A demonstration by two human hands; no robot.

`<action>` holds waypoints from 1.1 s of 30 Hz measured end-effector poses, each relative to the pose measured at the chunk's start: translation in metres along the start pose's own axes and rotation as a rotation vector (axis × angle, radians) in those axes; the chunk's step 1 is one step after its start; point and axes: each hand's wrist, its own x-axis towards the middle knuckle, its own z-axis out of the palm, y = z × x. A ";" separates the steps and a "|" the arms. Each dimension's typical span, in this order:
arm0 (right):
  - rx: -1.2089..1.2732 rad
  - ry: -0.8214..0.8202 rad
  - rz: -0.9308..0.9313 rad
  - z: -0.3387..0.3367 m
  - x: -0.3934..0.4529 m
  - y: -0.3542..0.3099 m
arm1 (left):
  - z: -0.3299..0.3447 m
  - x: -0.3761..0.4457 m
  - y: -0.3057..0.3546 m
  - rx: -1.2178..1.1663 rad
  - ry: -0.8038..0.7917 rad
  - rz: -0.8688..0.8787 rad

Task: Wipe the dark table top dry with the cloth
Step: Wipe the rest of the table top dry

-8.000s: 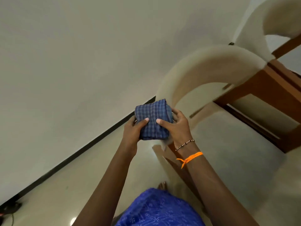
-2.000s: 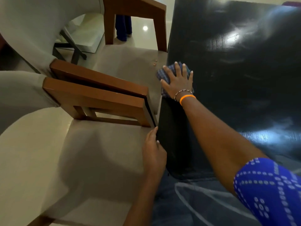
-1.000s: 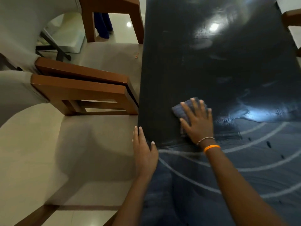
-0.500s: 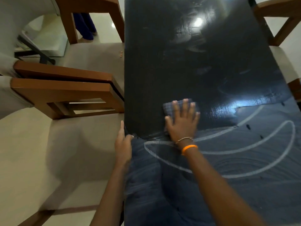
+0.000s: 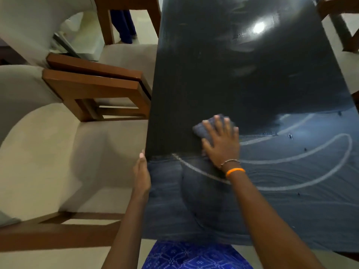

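One folded blue cloth (image 5: 202, 131) flat on the dark table top (image 5: 242, 74), near its left-centre, pinned under the right hand (image 5: 221, 142) with fingers spread straight, pressing rather than gripping. Left hand (image 5: 141, 171) laid along the table's left edge, fingers straight, holding nothing. Pale curved streaks (image 5: 310, 158) across the near right half; cushioned wooden chairs (image 5: 93, 88) close on the left.

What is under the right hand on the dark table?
Under the right hand lies the blue cloth; only its far and left edges show. The table top beneath is covered.
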 end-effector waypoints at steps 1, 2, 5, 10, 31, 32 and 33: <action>-0.007 0.026 0.078 -0.008 -0.004 0.027 | -0.001 -0.001 -0.002 0.000 -0.011 0.011; -0.013 0.049 0.154 -0.015 -0.009 0.053 | -0.002 0.000 -0.002 -0.004 -0.026 0.012; -0.021 0.085 0.320 -0.027 -0.022 0.105 | -0.007 0.004 -0.006 0.000 -0.080 -0.032; 0.014 0.093 0.464 -0.023 -0.024 0.086 | -0.009 -0.001 -0.009 -0.031 -0.140 -0.006; -0.019 0.022 0.079 0.019 -0.079 -0.053 | -0.055 -0.030 -0.034 -0.330 -0.363 -0.184; -0.033 0.042 0.170 0.012 -0.084 -0.027 | -0.055 -0.032 -0.034 -0.329 -0.368 -0.181; -0.042 0.062 0.261 0.005 -0.089 -0.002 | -0.055 -0.032 -0.035 -0.331 -0.377 -0.180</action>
